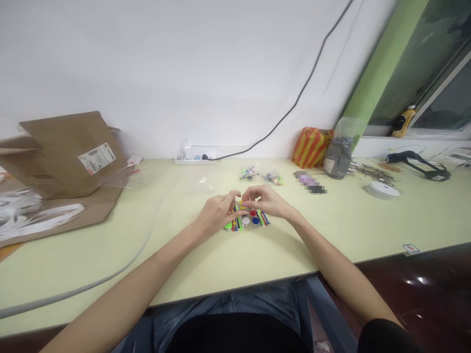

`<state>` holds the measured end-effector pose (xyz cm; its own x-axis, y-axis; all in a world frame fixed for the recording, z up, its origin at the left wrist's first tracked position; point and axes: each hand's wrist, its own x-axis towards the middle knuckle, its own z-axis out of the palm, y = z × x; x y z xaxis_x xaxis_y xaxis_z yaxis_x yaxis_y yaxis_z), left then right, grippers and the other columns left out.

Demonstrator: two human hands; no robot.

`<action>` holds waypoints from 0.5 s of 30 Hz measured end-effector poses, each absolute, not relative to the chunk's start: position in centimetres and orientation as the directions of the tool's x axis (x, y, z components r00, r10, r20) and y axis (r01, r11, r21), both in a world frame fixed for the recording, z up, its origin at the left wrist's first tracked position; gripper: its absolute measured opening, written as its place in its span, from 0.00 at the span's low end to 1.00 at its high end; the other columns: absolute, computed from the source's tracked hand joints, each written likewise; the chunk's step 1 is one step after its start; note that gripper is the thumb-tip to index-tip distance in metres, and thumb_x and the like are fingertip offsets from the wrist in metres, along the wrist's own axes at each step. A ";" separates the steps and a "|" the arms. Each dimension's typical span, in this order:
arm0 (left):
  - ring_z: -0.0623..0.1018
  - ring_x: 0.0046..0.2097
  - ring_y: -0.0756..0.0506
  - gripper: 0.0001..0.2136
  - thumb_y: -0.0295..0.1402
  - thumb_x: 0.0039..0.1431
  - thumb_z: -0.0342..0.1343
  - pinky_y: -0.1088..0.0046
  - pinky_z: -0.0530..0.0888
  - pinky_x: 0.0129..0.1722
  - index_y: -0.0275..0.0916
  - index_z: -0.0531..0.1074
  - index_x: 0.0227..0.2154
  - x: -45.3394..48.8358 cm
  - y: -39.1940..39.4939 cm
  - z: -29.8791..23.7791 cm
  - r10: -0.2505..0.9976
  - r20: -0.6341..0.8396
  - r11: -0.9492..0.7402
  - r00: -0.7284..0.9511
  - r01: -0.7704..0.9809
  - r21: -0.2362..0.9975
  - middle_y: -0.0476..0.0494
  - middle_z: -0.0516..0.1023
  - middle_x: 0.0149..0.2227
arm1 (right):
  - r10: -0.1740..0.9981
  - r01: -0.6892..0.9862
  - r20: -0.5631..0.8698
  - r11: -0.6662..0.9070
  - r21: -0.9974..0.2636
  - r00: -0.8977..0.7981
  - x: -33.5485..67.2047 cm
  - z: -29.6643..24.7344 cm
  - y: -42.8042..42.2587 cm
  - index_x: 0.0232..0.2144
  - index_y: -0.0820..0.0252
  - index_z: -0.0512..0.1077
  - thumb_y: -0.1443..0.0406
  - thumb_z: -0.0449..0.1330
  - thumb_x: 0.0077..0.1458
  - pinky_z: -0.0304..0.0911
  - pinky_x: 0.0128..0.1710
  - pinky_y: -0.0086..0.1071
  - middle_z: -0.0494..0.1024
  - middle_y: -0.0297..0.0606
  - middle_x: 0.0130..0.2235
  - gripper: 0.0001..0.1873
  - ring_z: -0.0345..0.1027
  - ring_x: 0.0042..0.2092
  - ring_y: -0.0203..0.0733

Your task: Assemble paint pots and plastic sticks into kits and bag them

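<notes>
A clear plastic packet [246, 219] of coloured cable ties and round red, blue and white discs lies on the pale green table [331, 235] in front of me. My left hand [217, 213] and my right hand [265, 201] meet above it. The fingertips of both hands pinch its top edge, near a small yellow piece. The hands hide the upper part of the packet, so its opening cannot be seen.
Two small plastic bags of parts [249, 172] lie beyond my hands. Further back are a power strip [195, 156], an orange striped bag [312, 147] and a grey bag [337, 154]. A white tape roll [382, 190] lies right; flattened cardboard [69, 157] sits left.
</notes>
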<state>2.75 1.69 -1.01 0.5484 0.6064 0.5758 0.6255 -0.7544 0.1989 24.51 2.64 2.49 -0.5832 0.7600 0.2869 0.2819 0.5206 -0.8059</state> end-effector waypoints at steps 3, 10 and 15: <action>0.75 0.28 0.48 0.14 0.44 0.70 0.46 0.73 0.66 0.31 0.42 0.61 0.51 2.7 1.9 -1.0 0.623 0.577 -0.732 0.528 0.653 0.193 0.53 0.74 0.29 | 0.798 0.428 0.289 0.545 -0.721 -0.529 27.1 3.7 3.5 0.30 0.62 0.75 0.52 0.64 0.54 0.63 0.31 0.29 0.79 0.38 0.31 0.17 0.69 0.31 0.37; 0.74 0.27 0.47 0.12 0.31 0.68 0.43 0.73 0.63 0.29 0.42 0.63 0.51 1.3 3.3 -1.0 0.737 0.550 -0.552 0.394 0.819 0.153 0.51 0.73 0.28 | 0.928 0.841 -0.155 0.225 -0.492 -0.339 34.0 3.3 6.2 0.24 0.63 0.75 0.65 0.65 0.48 0.55 0.23 0.29 0.78 0.39 0.24 0.06 0.68 0.25 0.38; 0.75 0.26 0.44 0.11 0.31 0.67 0.43 0.71 0.60 0.27 0.41 0.65 0.48 -0.5 4.8 -1.4 0.810 0.461 -0.431 0.361 0.901 0.053 0.50 0.73 0.23 | 0.871 0.851 -0.326 0.174 -0.495 -0.368 33.6 2.7 5.9 0.23 0.62 0.74 0.69 0.64 0.42 0.58 0.23 0.29 0.80 0.41 0.26 0.02 0.70 0.26 0.39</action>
<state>-0.52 4.84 -1.45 0.3611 0.8105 0.4612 0.9006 -0.4313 0.0528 33.57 5.93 2.74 -0.3682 0.8707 -0.3261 0.8510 0.1743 -0.4954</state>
